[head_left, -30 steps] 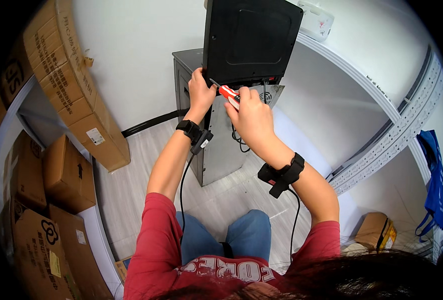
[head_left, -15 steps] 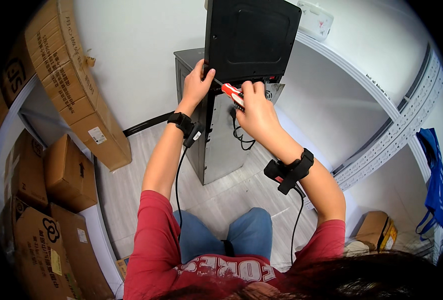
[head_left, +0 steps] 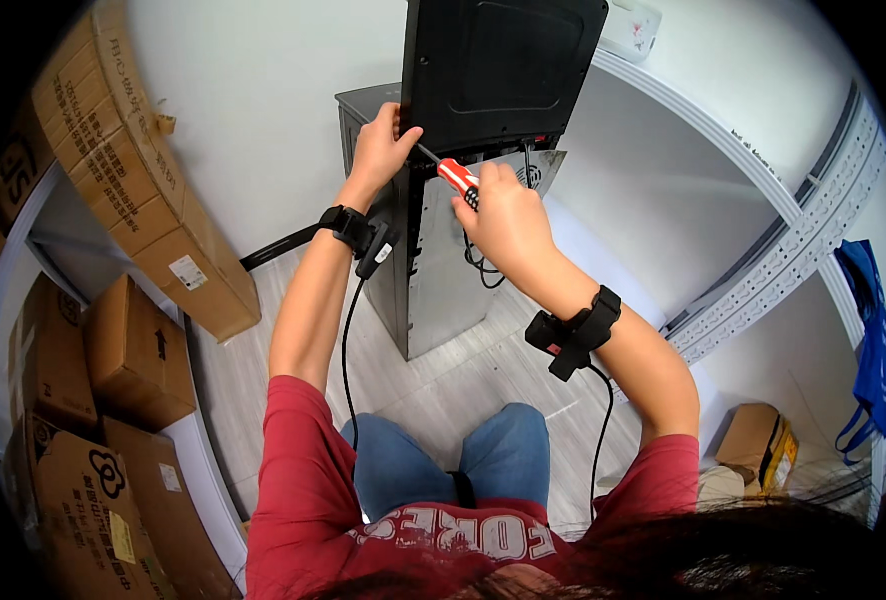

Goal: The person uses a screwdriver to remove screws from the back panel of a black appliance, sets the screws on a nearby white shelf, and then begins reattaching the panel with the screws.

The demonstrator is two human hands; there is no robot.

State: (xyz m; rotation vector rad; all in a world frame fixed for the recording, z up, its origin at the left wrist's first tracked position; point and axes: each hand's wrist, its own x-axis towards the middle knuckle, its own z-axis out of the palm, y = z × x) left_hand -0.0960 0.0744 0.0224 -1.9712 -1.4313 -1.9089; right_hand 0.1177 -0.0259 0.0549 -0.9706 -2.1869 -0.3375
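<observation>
My left hand (head_left: 381, 148) grips the lower left edge of an upright black panel (head_left: 503, 65), thumb near the corner. My right hand (head_left: 508, 220) is closed round a red-and-white screwdriver (head_left: 456, 176), whose metal shaft points up-left to that corner, by my left thumb; whether the tip touches a screw is too small to tell. Below the panel stands a grey metal cabinet (head_left: 441, 310) with a vented plate; black cables (head_left: 481, 272) hang beside my right hand. Both wrists carry strapped black devices with thin cords.
A tall cardboard carton (head_left: 153, 190) leans at the left, with several boxes (head_left: 138, 355) on a shelf below. Curved-looking white shelving rails (head_left: 793, 260) run along the right, with a blue bag (head_left: 868, 340) hanging there and a small package (head_left: 758, 450) lower down. A white case (head_left: 631, 30) lies behind the panel.
My left hand has moved up and to the left along the panel's edge. My right hand and the screwdriver have shifted only slightly, still angled at the panel's lower left corner.
</observation>
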